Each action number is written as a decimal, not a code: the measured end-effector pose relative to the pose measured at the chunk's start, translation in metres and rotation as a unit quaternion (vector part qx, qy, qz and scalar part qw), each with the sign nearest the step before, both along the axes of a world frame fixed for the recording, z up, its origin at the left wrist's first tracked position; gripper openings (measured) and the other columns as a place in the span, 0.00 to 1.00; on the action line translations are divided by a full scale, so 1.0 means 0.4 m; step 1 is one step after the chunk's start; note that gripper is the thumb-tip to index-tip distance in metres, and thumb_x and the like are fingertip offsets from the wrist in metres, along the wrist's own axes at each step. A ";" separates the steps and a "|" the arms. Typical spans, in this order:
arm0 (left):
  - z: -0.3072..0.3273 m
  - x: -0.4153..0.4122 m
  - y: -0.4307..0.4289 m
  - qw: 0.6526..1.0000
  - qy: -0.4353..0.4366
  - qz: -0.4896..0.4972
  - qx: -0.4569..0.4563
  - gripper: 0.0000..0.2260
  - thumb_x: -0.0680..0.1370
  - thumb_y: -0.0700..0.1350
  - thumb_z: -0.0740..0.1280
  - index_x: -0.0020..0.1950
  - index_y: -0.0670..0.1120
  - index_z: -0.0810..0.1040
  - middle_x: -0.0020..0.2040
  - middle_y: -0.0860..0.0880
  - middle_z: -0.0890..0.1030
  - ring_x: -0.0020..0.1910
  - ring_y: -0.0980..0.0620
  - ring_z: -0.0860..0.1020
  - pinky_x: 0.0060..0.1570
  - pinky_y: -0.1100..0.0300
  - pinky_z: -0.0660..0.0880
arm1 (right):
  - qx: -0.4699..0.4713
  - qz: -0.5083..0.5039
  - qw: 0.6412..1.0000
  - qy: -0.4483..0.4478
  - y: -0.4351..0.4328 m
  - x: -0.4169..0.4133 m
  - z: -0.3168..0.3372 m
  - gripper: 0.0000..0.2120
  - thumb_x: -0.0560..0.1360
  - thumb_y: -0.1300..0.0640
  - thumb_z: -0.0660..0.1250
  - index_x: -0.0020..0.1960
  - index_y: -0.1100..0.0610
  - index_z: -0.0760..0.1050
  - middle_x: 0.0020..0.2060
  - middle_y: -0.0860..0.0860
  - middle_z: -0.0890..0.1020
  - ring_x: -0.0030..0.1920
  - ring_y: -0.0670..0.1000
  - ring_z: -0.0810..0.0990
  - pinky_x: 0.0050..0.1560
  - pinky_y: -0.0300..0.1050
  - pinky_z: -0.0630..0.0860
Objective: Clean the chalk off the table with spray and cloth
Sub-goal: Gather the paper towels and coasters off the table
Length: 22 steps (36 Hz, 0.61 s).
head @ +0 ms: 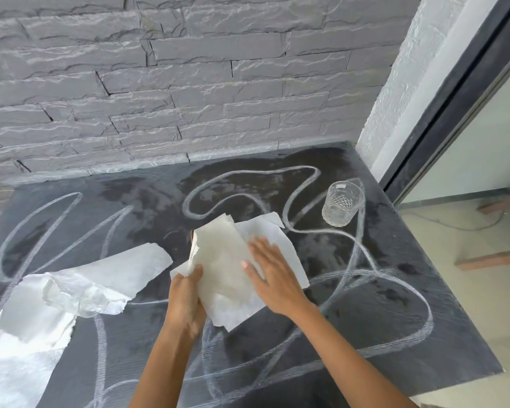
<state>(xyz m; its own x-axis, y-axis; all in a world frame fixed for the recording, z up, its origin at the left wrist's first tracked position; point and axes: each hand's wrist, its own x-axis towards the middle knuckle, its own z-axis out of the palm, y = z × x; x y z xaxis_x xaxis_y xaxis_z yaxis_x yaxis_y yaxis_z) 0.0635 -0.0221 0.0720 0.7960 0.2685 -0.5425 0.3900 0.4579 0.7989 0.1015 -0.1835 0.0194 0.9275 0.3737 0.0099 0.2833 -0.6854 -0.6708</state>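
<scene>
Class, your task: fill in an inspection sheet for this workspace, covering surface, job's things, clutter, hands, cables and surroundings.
Surface: dark table, looping chalk lines all over, damp patches toward the far side.
Job's things: white cloth under both hands at the middle; no spray bottle seen.
Clutter: clear glass upright at far right; crumpled white sheets at left.
Hands: left hand grips the cloth's edge; right hand lies flat on it.
Cables: one thin cable on the floor at right.
Surroundings: grey stone wall behind; dark door frame at right.
</scene>
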 end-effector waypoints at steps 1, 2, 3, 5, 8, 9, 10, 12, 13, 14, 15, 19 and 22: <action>-0.001 -0.001 0.008 1.000 0.003 0.005 0.002 0.10 0.81 0.37 0.57 0.48 0.41 0.77 0.38 0.47 0.85 0.37 0.51 0.84 0.44 0.50 0.77 | -0.018 -0.034 0.999 0.000 -0.016 0.012 -0.022 0.28 0.82 0.44 0.47 0.77 0.56 0.50 0.76 0.48 0.49 0.75 0.42 0.41 0.73 0.39 0.35; -0.001 -0.002 0.015 1.000 0.008 0.009 0.005 0.09 0.81 0.37 0.57 0.48 0.40 0.77 0.37 0.48 0.85 0.35 0.51 0.83 0.41 0.52 0.77 | -0.046 -0.060 0.997 -0.002 -0.034 0.023 -0.045 0.26 0.82 0.47 0.47 0.77 0.58 0.50 0.76 0.50 0.49 0.75 0.45 0.41 0.72 0.38 0.34; -0.001 -0.003 0.022 1.000 0.013 0.014 0.007 0.09 0.81 0.37 0.57 0.49 0.40 0.77 0.37 0.47 0.85 0.35 0.51 0.83 0.39 0.52 0.77 | -0.082 -0.074 0.994 -0.004 -0.052 0.032 -0.069 0.26 0.83 0.49 0.47 0.76 0.59 0.49 0.76 0.52 0.48 0.76 0.47 0.42 0.71 0.37 0.33; -0.002 -0.007 0.037 0.999 0.019 0.030 0.008 0.08 0.80 0.37 0.58 0.53 0.38 0.76 0.42 0.44 0.84 0.39 0.49 0.82 0.38 0.53 0.76 | -0.154 -0.063 0.986 0.002 -0.084 0.041 -0.114 0.25 0.83 0.53 0.46 0.76 0.61 0.45 0.77 0.54 0.46 0.76 0.50 0.40 0.70 0.39 0.31; 0.001 -0.015 0.058 0.998 0.025 0.054 0.007 0.12 0.80 0.38 0.60 0.62 0.36 0.71 0.52 0.41 0.80 0.45 0.47 0.80 0.37 0.56 0.77 | -0.243 -0.008 0.970 -0.016 -0.107 0.042 -0.162 0.26 0.83 0.53 0.45 0.76 0.61 0.40 0.76 0.55 0.41 0.75 0.53 0.37 0.71 0.43 0.31; 0.002 -0.017 0.065 0.998 0.025 0.055 0.009 0.13 0.80 0.37 0.60 0.64 0.36 0.70 0.55 0.40 0.80 0.46 0.47 0.80 0.37 0.56 0.76 | -0.260 0.010 0.965 -0.025 -0.108 0.044 -0.169 0.27 0.83 0.52 0.45 0.76 0.61 0.39 0.76 0.55 0.40 0.75 0.53 0.36 0.72 0.45 0.31; 0.004 -0.020 0.074 0.998 0.024 0.054 0.013 0.14 0.80 0.37 0.60 0.65 0.36 0.69 0.57 0.39 0.79 0.47 0.47 0.80 0.37 0.55 0.76 | -0.267 0.024 0.963 -0.031 -0.106 0.046 -0.174 0.27 0.83 0.51 0.45 0.76 0.61 0.39 0.76 0.55 0.39 0.75 0.53 0.35 0.73 0.46 0.32; 0.007 -0.025 0.088 0.998 0.026 0.049 0.017 0.15 0.79 0.38 0.60 0.65 0.37 0.69 0.58 0.39 0.79 0.47 0.46 0.80 0.35 0.55 0.77 | -0.264 0.045 0.963 -0.027 -0.098 0.051 -0.181 0.29 0.82 0.48 0.46 0.76 0.60 0.38 0.75 0.53 0.37 0.75 0.52 0.34 0.74 0.47 0.34; 0.007 -0.027 0.094 0.998 0.027 0.050 0.019 0.15 0.79 0.38 0.60 0.66 0.37 0.69 0.58 0.39 0.79 0.48 0.45 0.80 0.36 0.54 0.77 | -0.257 0.052 0.965 -0.017 -0.093 0.052 -0.184 0.31 0.82 0.45 0.46 0.76 0.59 0.37 0.74 0.52 0.35 0.74 0.51 0.33 0.74 0.46 0.34; 0.009 -0.029 0.098 0.998 0.028 0.050 0.021 0.16 0.79 0.38 0.61 0.66 0.37 0.69 0.59 0.39 0.78 0.49 0.45 0.80 0.38 0.53 0.76 | -0.250 0.055 0.967 -0.004 -0.089 0.052 -0.187 0.33 0.81 0.42 0.47 0.75 0.58 0.36 0.73 0.50 0.34 0.73 0.50 0.31 0.73 0.45 0.32; 0.010 -0.031 0.103 0.998 0.029 0.052 0.024 0.16 0.79 0.37 0.61 0.67 0.37 0.68 0.59 0.38 0.78 0.49 0.44 0.79 0.39 0.52 0.76 | -0.247 0.056 0.967 0.010 -0.085 0.051 -0.191 0.35 0.80 0.40 0.47 0.75 0.58 0.35 0.72 0.49 0.32 0.72 0.49 0.30 0.72 0.44 0.31; 0.017 -0.037 0.112 0.997 0.025 0.069 0.024 0.16 0.79 0.36 0.61 0.67 0.37 0.69 0.60 0.38 0.78 0.53 0.43 0.78 0.45 0.50 0.76 | -0.286 0.062 0.956 0.013 -0.078 0.049 -0.206 0.37 0.79 0.37 0.45 0.75 0.59 0.34 0.70 0.50 0.31 0.73 0.52 0.31 0.71 0.46 0.30; 0.018 -0.039 0.113 0.996 0.027 0.081 0.014 0.16 0.79 0.36 0.61 0.67 0.38 0.69 0.59 0.39 0.79 0.53 0.43 0.79 0.44 0.51 0.76 | -0.303 0.060 0.951 -0.016 -0.085 0.052 -0.210 0.29 0.82 0.46 0.43 0.76 0.60 0.37 0.75 0.53 0.36 0.75 0.52 0.35 0.72 0.47 0.32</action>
